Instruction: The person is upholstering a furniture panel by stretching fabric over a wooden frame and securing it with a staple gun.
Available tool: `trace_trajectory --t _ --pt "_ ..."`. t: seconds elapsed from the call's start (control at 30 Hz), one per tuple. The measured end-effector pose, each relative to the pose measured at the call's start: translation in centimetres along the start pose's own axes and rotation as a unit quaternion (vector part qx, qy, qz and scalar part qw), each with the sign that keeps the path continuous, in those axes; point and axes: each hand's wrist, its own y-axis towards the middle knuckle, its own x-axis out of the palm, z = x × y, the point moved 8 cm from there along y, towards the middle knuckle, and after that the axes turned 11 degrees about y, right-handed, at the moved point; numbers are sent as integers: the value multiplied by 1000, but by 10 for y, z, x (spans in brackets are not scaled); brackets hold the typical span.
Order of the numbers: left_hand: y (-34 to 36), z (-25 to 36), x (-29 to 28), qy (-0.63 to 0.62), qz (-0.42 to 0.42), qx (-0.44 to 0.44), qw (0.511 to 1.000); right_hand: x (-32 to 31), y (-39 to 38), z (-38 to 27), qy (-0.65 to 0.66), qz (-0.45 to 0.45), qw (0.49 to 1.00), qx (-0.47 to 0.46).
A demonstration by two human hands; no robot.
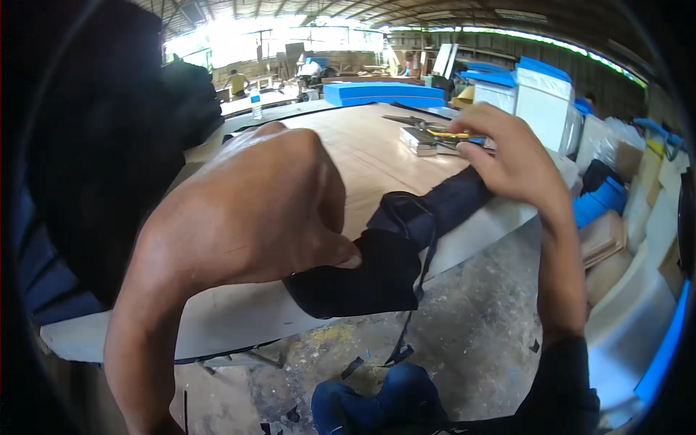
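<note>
My left hand point(246, 206) is curled at the left of the board, its thumb pressed on a piece of black fabric point(366, 283), fingertips mostly hidden. A narrower dark strip of fabric point(435, 206) runs from it toward my right hand point(507, 156), with a thin loose band hanging beside it. My right hand is curved, thumb and index apart, over a yellow-handled tool point(438, 134) and scissors point(399, 119), which lie by a small pale block point(417, 145). The wooden board point(370, 152) lies on a white-edged table point(221, 315).
A large black mass point(94, 167) fills the left. Behind the board stand a bottle point(256, 105) and a long blue block point(384, 94). White padded pieces with blue tops point(544, 101) and stacked panels point(616, 283) line the right. A person in yellow point(235, 83) works farther back.
</note>
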Motion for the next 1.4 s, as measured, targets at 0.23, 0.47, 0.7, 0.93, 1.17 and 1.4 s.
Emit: trace_trajectory --t 0.23,0.47,0.7,0.93,1.17,1.4 --pt "-1 1 0 12 14 17 1000 45 40 112 -82 -280 941 174" --pt "0 4 -1 30 21 47 998 -9 6 -18 -100 -42 994 -28" --pt "-4 1 4 31 64 64 995 29 -141 -138 264 39 958 106" --pt "0 5 1 50 73 83 993 99 -133 -172 379 -46 895 231" --pt "3 0 4 31 61 60 996 113 -126 -172 373 -13 901 222" --pt "5 0 5 30 69 56 996 111 -123 -174 367 -26 901 231"
